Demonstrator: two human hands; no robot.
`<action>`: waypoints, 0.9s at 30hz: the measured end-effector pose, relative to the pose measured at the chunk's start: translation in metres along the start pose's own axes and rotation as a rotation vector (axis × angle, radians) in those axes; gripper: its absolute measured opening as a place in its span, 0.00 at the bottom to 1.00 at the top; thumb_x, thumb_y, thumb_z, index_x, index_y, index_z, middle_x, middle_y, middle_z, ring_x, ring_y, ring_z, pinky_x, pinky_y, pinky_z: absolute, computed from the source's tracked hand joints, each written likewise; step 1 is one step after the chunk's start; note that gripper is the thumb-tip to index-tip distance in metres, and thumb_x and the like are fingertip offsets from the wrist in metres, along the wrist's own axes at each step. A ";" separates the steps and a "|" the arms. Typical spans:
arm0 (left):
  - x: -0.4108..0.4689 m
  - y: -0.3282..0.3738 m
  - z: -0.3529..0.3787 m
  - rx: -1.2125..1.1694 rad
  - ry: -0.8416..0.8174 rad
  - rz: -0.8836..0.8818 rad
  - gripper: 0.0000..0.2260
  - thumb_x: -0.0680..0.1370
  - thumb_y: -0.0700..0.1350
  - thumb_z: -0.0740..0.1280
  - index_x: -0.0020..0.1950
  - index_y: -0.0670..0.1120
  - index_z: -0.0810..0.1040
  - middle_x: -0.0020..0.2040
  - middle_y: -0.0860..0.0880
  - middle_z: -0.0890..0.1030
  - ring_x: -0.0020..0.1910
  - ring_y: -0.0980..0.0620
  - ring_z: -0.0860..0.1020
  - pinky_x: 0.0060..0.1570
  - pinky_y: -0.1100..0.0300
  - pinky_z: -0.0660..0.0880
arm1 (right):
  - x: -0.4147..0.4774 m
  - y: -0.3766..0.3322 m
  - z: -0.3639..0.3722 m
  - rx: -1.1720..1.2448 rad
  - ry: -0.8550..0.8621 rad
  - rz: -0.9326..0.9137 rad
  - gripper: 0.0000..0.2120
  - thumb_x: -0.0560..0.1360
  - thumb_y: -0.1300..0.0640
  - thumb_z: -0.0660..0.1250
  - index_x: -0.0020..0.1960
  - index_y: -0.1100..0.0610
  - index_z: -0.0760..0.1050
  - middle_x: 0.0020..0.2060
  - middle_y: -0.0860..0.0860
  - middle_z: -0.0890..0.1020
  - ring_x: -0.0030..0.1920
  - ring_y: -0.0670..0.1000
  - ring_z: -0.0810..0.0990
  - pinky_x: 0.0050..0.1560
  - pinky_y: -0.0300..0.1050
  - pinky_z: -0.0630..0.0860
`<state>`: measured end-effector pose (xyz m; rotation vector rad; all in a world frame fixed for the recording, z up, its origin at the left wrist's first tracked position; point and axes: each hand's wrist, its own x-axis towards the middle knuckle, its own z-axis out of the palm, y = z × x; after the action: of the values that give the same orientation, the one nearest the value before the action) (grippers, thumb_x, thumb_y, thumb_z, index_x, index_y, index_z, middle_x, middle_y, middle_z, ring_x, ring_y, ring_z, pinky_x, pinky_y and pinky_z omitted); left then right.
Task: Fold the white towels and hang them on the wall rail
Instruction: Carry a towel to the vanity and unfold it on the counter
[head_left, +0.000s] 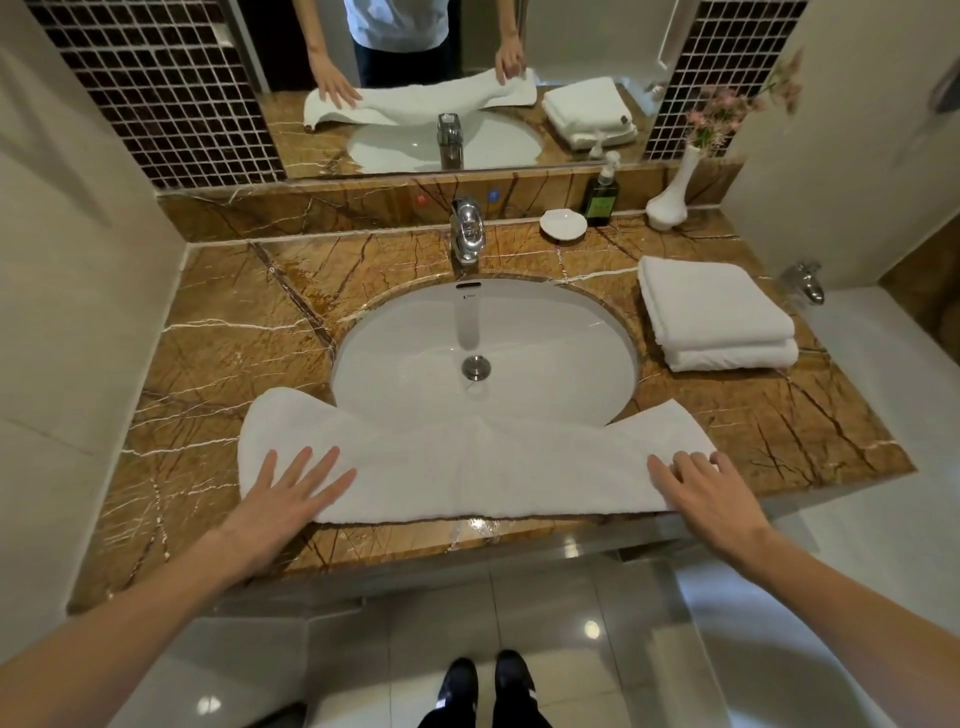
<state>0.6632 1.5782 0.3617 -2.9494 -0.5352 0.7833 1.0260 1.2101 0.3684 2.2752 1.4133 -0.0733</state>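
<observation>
from my remote seat i log one white terry towel (467, 467) spread lengthwise along the near edge of the marble counter (218, 332). its nap is thick and soft. its middle sags over the front lip of the sink (545, 338), so the two ends flare outward like wings. the counter is brown stone with pale veins and a glossy finish; the sink is a smooth white oval bowl with a metal drain at its centre. a chrome faucet (466, 234) stands behind the bowl.

to the right of the sink, well apart from the spread towel, two folded towels (719, 317) lie stacked, edges squared. behind them i note a small white dish (562, 224), a dark pump bottle (602, 195) and a white vase (670, 200) with pink flowers. the mirror (415, 78) above repeats the scene.

both forearms reach forward, bare. the left hand (285, 493) lies flat, palm down, fingers splayed wide, pressing the left end of the towel; it grasps nothing. the right hand (696, 488) rests on the right end, fingers slightly curled over the cloth near its corner. i cannot tell whether it pinches the fabric or only presses it.

no wall rail shows in this view.
</observation>
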 end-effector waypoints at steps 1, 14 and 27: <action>-0.001 0.000 -0.001 -0.001 -0.006 0.004 0.51 0.73 0.34 0.68 0.74 0.56 0.28 0.74 0.47 0.29 0.74 0.41 0.32 0.70 0.40 0.32 | -0.001 0.000 0.001 0.008 0.002 -0.008 0.35 0.58 0.58 0.79 0.63 0.59 0.72 0.45 0.57 0.79 0.43 0.56 0.78 0.48 0.56 0.77; 0.003 -0.005 0.005 0.006 0.022 0.021 0.48 0.74 0.31 0.64 0.73 0.57 0.29 0.74 0.47 0.27 0.73 0.42 0.29 0.59 0.47 0.19 | -0.001 0.001 -0.001 0.067 0.035 -0.066 0.31 0.63 0.45 0.69 0.62 0.58 0.70 0.44 0.55 0.77 0.40 0.53 0.75 0.43 0.51 0.77; 0.004 -0.015 0.009 0.034 0.085 0.063 0.37 0.75 0.46 0.57 0.76 0.57 0.37 0.76 0.50 0.37 0.75 0.45 0.40 0.64 0.47 0.24 | 0.001 -0.002 -0.003 0.139 -0.064 -0.055 0.28 0.71 0.46 0.60 0.68 0.55 0.62 0.52 0.53 0.75 0.47 0.51 0.74 0.51 0.46 0.73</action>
<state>0.6577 1.5930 0.3534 -2.9652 -0.4218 0.6609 1.0243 1.2129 0.3704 2.3224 1.4787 -0.2664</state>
